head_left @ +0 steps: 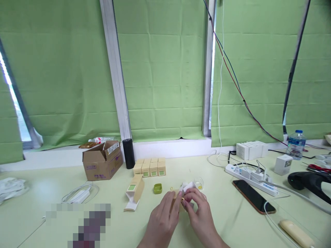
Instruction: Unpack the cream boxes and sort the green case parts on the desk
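Observation:
Near the front of the table, my left hand (pixel 163 216) grips a small tan cardboard piece (pixel 176 200), largely covered by the fingers. My right hand (pixel 201 210) meets it from the other side, thumb and fingers pinched at a small yellowish bit that I cannot make out. Behind the fingers rises a crumpled-looking white piece (pixel 189 186). A clear plastic item with a yellow spot (pixel 199 184) lies just beyond my right hand. To the left are a small olive-green square dish (pixel 157 188) and a tan box (pixel 136 189) with its white-lined flap open.
Several tan boxes (pixel 150 167) stand in a row at the back, beside a black cylinder (pixel 128 153) and an open brown carton (pixel 103 160). On the right lie a phone (pixel 253 196), a power strip (pixel 250 179) with cables and a water bottle (pixel 296 144).

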`<state>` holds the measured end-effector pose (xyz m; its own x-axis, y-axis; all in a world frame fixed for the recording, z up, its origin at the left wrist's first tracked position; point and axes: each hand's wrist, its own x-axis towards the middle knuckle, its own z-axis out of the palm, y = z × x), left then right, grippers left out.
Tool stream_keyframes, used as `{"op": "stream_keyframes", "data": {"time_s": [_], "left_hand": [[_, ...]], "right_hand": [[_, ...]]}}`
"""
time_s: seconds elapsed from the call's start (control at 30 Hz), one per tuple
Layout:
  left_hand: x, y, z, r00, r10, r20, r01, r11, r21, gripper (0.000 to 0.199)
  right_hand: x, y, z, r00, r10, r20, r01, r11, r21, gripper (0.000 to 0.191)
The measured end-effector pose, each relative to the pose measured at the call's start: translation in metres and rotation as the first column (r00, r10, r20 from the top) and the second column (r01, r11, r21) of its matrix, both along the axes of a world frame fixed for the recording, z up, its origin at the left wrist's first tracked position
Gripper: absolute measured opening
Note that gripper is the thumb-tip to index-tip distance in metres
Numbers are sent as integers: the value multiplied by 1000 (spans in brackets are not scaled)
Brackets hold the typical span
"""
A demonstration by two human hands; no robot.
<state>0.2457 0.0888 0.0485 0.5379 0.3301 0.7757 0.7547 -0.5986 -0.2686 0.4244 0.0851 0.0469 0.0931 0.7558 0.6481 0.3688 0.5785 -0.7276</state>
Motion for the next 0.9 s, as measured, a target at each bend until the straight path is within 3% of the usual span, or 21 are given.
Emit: {"op": "stream_keyframes", "data": {"time_s": [0.17,0.33,0.43,0.57,0.63,0.7,0.8,0.9], "left_hand": [[-5,-1,4,998,67,22,-66,997,-45,79],[-11,3,3,994,86,61,-81,993,-81,80],[-17,7,3,987,88,135,-67,986,-154,79],[-28,12,3,912,93,399,40,949,-313,71],[-31,14,4,805,97,586,183,898,-401,67],[-32,15,5,624,102,775,419,793,-442,66],[-30,17,9,315,156,936,734,585,-345,75],[-29,17,13,103,261,960,855,470,-219,83]], "right_hand": [[4,5,-2,942,115,-316,-164,978,-132,32],[7,14,2,798,145,-585,-317,926,-204,44],[15,16,10,768,128,-628,-331,919,-217,48],[26,19,14,842,104,-530,-249,945,-211,46],[28,20,11,893,114,-435,-225,950,-214,41],[26,19,7,937,145,-319,-226,945,-236,37],[19,15,-1,973,191,-129,-221,931,-291,28],[13,10,-6,978,203,36,-182,933,-310,20]]}}
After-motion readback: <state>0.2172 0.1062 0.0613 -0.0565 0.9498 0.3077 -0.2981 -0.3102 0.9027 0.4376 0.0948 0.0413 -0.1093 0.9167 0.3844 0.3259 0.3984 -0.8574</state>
